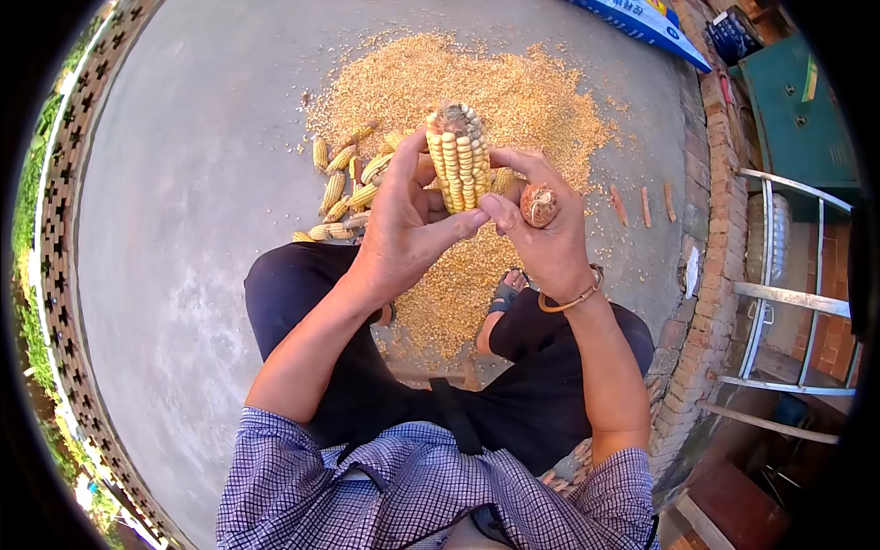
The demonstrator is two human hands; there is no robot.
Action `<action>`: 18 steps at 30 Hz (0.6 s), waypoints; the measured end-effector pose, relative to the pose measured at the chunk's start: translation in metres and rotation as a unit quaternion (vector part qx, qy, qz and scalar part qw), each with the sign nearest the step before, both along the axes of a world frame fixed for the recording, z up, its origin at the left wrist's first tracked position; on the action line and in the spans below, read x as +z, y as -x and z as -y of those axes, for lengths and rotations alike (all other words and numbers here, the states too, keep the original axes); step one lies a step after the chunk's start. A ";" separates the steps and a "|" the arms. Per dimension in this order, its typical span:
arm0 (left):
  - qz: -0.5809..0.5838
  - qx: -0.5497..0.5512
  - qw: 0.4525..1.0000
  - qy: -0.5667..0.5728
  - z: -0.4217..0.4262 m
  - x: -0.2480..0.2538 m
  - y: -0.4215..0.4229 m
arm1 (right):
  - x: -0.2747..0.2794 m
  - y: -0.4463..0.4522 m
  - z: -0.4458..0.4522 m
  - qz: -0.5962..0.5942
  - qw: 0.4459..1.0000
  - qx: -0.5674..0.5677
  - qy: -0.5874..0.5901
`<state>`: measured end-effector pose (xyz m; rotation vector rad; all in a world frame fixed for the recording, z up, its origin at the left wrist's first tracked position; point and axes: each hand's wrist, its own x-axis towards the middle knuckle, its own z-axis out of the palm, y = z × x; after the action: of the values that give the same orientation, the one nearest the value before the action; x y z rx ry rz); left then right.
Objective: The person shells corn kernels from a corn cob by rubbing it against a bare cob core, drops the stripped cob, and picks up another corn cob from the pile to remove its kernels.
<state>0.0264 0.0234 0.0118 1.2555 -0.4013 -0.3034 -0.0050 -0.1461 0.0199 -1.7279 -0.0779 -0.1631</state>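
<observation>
My left hand (403, 229) is closed around an ear of corn (461, 174), held upright in front of me. Most of the ear's visible side carries pale yellow kernels, while its top end looks bare and greyish. A reddish stripped corncob (539, 205) sits in the grip of my right hand (557, 243), end toward me. The thumb and index finger of that hand also touch the ear's right side. Below the hands lies a wide heap of loose kernels (522, 101). To its left is a pile of unshelled ears (335, 192), partly hidden by my left hand.
Several stripped cobs (644, 206) lie on the concrete floor (174, 229) at the right. A blue bag (642, 27) is at the top. Along the right runs a brick edging (710, 293), with a metal ladder-like frame (793, 295) and green cabinet (793, 110) beyond it.
</observation>
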 end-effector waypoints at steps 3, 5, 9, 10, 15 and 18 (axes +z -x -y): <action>0.122 0.015 0.984 -0.126 -0.003 -0.005 0.005 | -0.005 0.005 -0.002 -0.038 0.999 0.013 -0.001; 0.100 0.005 0.986 -0.132 -0.002 -0.007 0.007 | -0.010 0.006 -0.004 -0.033 0.999 0.013 -0.002; 0.131 -0.029 0.972 -0.194 -0.014 -0.004 -0.003 | -0.003 0.007 0.000 -0.065 0.997 0.031 -0.033; 0.151 -0.041 0.964 -0.213 -0.018 -0.003 -0.006 | -0.005 0.006 0.000 -0.044 0.998 0.027 -0.023; 0.107 -0.047 0.989 -0.090 -0.020 -0.002 -0.015 | 0.006 0.006 0.000 -0.024 0.999 0.028 0.024; -0.007 -0.082 0.996 0.038 -0.015 0.007 -0.015 | 0.008 0.009 0.000 -0.027 0.997 0.072 0.022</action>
<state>0.0416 0.0381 0.0191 1.1480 -0.5007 -0.4313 -0.0143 -0.1461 0.0280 -1.7622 -0.1681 -0.0082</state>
